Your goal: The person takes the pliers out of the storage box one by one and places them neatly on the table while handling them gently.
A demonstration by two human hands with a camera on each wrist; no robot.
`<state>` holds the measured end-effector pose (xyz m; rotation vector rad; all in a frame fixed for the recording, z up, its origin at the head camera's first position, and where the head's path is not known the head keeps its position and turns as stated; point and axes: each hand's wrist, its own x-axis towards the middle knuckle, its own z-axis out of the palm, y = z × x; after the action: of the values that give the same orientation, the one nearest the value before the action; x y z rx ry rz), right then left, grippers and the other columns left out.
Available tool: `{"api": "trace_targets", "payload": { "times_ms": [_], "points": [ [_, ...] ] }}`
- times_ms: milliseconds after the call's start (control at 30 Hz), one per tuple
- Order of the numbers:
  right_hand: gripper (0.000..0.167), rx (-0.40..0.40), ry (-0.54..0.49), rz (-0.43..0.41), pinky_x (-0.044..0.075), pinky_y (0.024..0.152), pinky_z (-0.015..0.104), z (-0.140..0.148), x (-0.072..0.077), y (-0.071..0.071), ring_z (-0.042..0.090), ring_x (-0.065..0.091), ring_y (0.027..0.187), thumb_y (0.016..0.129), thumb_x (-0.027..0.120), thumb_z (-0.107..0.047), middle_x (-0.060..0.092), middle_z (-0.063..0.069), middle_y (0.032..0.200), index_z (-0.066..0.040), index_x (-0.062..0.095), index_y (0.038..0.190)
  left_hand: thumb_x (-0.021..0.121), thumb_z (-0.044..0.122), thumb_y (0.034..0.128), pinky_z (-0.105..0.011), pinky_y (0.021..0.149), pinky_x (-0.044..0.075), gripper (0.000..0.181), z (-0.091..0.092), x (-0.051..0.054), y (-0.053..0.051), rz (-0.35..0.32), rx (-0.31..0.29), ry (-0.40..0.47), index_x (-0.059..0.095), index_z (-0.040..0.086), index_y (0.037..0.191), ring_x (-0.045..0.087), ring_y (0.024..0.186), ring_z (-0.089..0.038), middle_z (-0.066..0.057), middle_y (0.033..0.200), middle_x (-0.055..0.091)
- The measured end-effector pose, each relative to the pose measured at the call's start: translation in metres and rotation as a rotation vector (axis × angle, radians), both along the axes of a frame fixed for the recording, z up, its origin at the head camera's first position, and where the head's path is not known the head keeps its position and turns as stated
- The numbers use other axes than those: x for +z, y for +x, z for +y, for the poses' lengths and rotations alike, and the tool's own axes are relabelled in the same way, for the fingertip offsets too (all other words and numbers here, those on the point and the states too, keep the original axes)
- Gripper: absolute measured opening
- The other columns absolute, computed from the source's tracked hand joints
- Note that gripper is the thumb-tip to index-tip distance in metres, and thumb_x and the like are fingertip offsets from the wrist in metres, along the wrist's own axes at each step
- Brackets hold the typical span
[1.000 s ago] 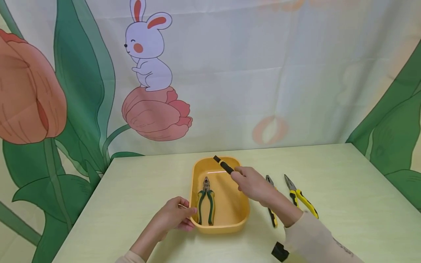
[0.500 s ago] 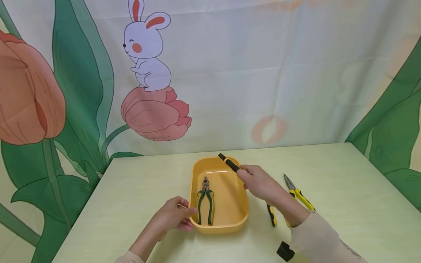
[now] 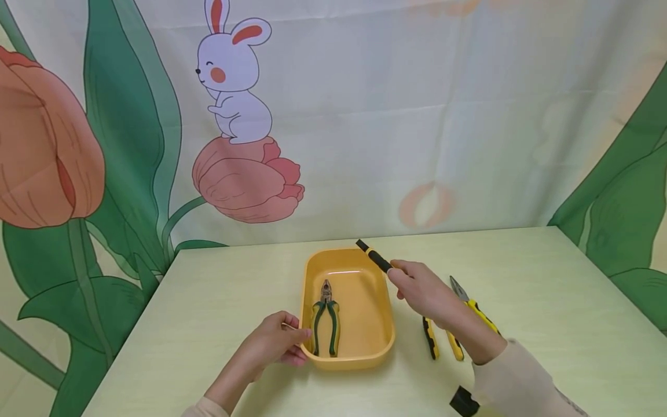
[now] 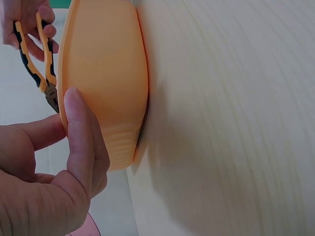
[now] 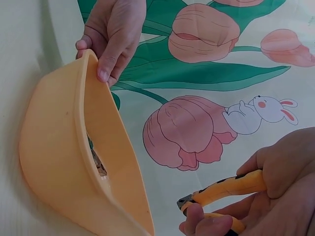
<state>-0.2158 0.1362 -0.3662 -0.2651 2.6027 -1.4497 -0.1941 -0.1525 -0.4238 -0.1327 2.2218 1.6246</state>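
Seemingly mid-transfer, the right hand (image 3: 419,289) grips pliers (image 3: 375,256) near the bin (image 3: 362,324) (left hand (image 3: 276,339) pinching its rim (image 3: 348,362)); the next move likely needs clearance.

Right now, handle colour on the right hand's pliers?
Handles are yellow-orange and black, clearest in left wrist view.

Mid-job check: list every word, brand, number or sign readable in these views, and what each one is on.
No text is readable in any view.
Dark marking on the right sleeve: too small and blurred to read; may or may not be lettering.
Held pliers, pliers in the tray, yellow tray: no legible text.
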Motion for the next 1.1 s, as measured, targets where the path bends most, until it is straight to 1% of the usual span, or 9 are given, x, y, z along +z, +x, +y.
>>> {"api": "trace_targets", "payload": {
  "times_ms": [100,267,333,433,600,767,867,1000,1100],
  "points": [
    [0.058,-0.001,0.01,0.008,0.045,0.067,0.033,0.001,0.0,0.002,0.027,0.061,0.096,0.103,0.04,-0.021,0.052,0.025,0.146,0.01,0.039,0.152,0.069,0.007,0.099,-0.031,0.059,0.062,0.024,0.0,0.0,0.0,-0.001,-0.001,-0.003,0.05,-0.004,0.11,0.065,0.06,-0.018,-0.016,0.082,0.065],
    [0.057,-0.018,0.021,0.021,0.043,0.061,0.031,0.004,0.003,0.006,0.028,0.061,0.097,0.104,0.04,-0.022,0.059,0.024,0.135,0.009,0.039,0.153,0.069,0.007,0.099,-0.031,0.059,0.062,0.024,-0.001,0.0,0.0,-0.003,-0.002,-0.004,0.051,-0.004,0.11,0.065,0.06,-0.018,-0.016,0.081,0.065],
    [0.058,-0.018,0.027,0.032,0.044,0.062,0.032,0.006,0.003,0.008,0.029,0.062,0.099,0.104,0.04,-0.023,0.058,0.025,0.139,0.008,0.039,0.153,0.069,0.007,0.099,-0.031,0.059,0.062,0.024,0.0,0.0,0.0,-0.004,-0.001,-0.004,0.051,-0.004,0.11,0.065,0.06,-0.018,-0.016,0.081,0.065],
    [0.058,-0.013,0.034,0.056,0.049,0.071,0.034,0.009,0.002,0.01,0.029,0.064,0.103,0.105,0.04,-0.023,0.051,0.026,0.148,0.008,0.038,0.153,0.069,0.007,0.099,-0.031,0.059,0.062,0.023,0.0,0.001,0.0,-0.003,-0.002,-0.006,0.051,-0.004,0.11,0.066,0.06,-0.018,-0.016,0.081,0.066],
    [0.059,-0.023,0.043,0.073,0.052,0.073,0.035,0.016,0.002,0.013,0.029,0.064,0.104,0.105,0.04,-0.024,0.054,0.026,0.143,0.007,0.037,0.154,0.069,0.008,0.099,-0.031,0.06,0.063,0.023,0.0,0.0,0.0,-0.006,-0.002,-0.008,0.051,-0.004,0.11,0.066,0.06,-0.018,-0.016,0.082,0.066],
    [0.059,-0.029,0.052,0.066,0.054,0.085,0.038,0.021,0.005,0.018,0.03,0.066,0.11,0.107,0.04,-0.028,0.048,0.026,0.149,0.006,0.035,0.156,0.069,0.008,0.0992,-0.032,0.059,0.062,0.024,0.0,-0.001,-0.001,-0.003,0.002,-0.01,0.051,-0.004,0.11,0.066,0.06,-0.019,-0.016,0.082,0.065],
    [0.059,-0.034,0.036,0.057,0.053,0.082,0.036,0.023,0.006,0.021,0.029,0.064,0.108,0.107,0.04,-0.027,0.048,0.026,0.147,0.004,0.034,0.157,0.069,0.008,0.0991,-0.032,0.059,0.062,0.024,0.0,-0.001,-0.001,0.0,0.0,-0.009,0.051,-0.004,0.11,0.066,0.06,-0.019,-0.016,0.081,0.065],
    [0.059,-0.04,0.041,0.086,0.051,0.079,0.035,0.027,0.007,0.024,0.031,0.063,0.108,0.107,0.041,-0.027,0.047,0.027,0.146,0.004,0.034,0.157,0.069,0.008,0.0991,-0.032,0.059,0.062,0.024,0.0,-0.002,-0.001,0.003,-0.001,-0.012,0.051,-0.004,0.11,0.066,0.061,-0.019,-0.016,0.082,0.065],
    [0.059,-0.039,0.07,0.13,0.05,0.09,0.041,0.029,0.008,0.027,0.035,0.058,0.122,0.108,0.04,-0.026,0.042,0.03,0.152,0.007,0.033,0.156,0.069,0.009,0.0993,-0.031,0.059,0.062,0.025,0.0,-0.002,-0.002,0.004,0.0,-0.016,0.051,-0.003,0.111,0.066,0.061,-0.019,-0.016,0.083,0.065]
  ]
}}
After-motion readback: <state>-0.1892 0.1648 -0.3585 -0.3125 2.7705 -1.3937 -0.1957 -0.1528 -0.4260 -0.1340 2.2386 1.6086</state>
